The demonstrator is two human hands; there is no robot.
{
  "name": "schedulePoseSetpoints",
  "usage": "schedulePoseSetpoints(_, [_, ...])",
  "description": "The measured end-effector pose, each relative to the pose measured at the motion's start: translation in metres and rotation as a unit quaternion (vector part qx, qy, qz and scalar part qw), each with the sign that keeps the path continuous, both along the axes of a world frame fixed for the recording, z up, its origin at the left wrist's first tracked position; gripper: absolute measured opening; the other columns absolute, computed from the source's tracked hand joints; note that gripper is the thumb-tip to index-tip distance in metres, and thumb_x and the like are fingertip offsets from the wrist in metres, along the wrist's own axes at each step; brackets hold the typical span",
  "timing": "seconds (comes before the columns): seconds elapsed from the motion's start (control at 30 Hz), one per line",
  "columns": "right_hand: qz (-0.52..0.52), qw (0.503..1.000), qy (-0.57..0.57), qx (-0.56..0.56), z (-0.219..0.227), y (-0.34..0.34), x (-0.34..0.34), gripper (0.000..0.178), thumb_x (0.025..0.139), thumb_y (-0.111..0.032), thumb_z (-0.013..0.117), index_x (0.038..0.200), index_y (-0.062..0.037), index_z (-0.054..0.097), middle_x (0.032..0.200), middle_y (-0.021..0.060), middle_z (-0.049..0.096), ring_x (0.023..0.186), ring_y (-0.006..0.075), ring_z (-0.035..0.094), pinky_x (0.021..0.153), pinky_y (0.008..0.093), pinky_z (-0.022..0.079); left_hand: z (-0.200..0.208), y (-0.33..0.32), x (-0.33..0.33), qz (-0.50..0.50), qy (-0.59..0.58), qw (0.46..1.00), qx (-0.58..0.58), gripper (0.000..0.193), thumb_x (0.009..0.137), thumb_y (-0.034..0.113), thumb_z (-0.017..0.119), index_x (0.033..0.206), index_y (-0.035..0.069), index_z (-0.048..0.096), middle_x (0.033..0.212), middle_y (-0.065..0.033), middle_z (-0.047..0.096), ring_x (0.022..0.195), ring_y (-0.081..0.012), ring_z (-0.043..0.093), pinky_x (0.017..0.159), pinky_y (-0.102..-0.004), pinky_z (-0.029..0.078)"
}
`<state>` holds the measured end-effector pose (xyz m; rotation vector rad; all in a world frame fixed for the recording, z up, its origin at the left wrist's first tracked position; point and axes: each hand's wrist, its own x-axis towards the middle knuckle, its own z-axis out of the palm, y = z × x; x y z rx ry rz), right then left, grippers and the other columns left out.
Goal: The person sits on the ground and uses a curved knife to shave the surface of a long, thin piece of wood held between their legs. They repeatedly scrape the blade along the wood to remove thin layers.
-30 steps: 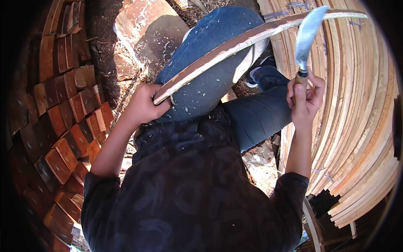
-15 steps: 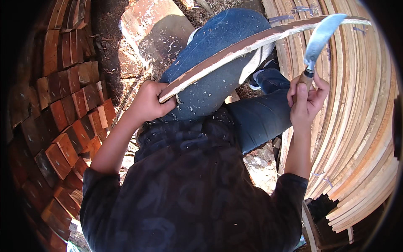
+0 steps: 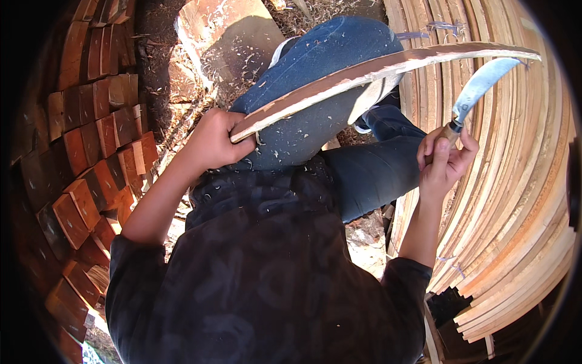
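My left hand (image 3: 213, 139) is closed around the near end of a long wooden strip (image 3: 327, 85). The strip has a brown face and a pale, rough-cut edge, and it lies across my raised knee, reaching far to the right. In my right hand (image 3: 445, 159) is a knife (image 3: 485, 88) with a curved, broad blade and a wooden handle. Its blade points up and to the right, just below the strip's far end and apart from it as far as I can tell. Small shavings dot my jeans (image 3: 339, 42).
Stacked wooden blocks (image 3: 76, 209) with reddish-brown ends rise along the left. Long pale wooden strips (image 3: 485, 206) are piled on the right, some bound with purple ties. Beyond my knee, a flat wooden slab (image 3: 233, 36) lies on ground strewn with shavings.
The knife has dropped a little and tilted further right, from crossing over the strip's far part to below it. The strip's far end has dipped slightly; my left hand keeps its hold.
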<state>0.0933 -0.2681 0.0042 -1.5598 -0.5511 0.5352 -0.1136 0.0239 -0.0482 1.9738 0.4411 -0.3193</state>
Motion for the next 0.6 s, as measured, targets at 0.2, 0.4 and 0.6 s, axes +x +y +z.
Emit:
schedulePoseSetpoints(0.2, [-0.065, 0.996, 0.036, 0.041, 0.005, 0.003, 0.002, 0.04, 0.09, -0.001, 0.058, 0.125, -0.0046, 0.04, 0.069, 0.0027, 0.049, 0.057, 0.0058, 0.044, 0.054, 0.0223, 0.042, 0.0, 0.0, -0.005, -0.001, 0.025, 1.0, -0.007, 0.018, 0.064, 0.018, 0.065, 0.069, 0.001, 0.064, 0.055, -0.0173, 0.056, 0.052, -0.0322, 0.059, 0.053, -0.0376, 0.047])
schedulePoseSetpoints(0.4, [-0.004, 0.999, -0.024, -0.029, 0.005, 0.001, 0.01, 0.037, 0.092, -0.003, 0.053, 0.126, -0.0074, 0.039, 0.067, -0.0003, 0.039, 0.053, 0.0048, 0.034, 0.05, 0.0184, 0.033, -0.002, -0.003, -0.009, -0.006, -0.009, 1.0, 0.015, 0.013, 0.065, 0.013, 0.062, 0.067, 0.0, 0.06, 0.055, -0.0151, 0.054, 0.049, -0.023, 0.056, 0.05, -0.0339, 0.044])
schedulePoseSetpoints(0.6, [0.087, 0.984, -0.066, -0.138, 0.0, -0.008, 0.004, 0.039, 0.09, -0.003, 0.058, 0.125, -0.0036, 0.041, 0.068, 0.0004, 0.047, 0.055, 0.0051, 0.043, 0.054, 0.0216, 0.04, -0.002, -0.008, -0.009, -0.001, -0.039, 0.994, 0.107, 0.016, 0.064, 0.016, 0.063, 0.067, 0.001, 0.061, 0.056, -0.0163, 0.055, 0.052, -0.0305, 0.058, 0.052, -0.0373, 0.045])
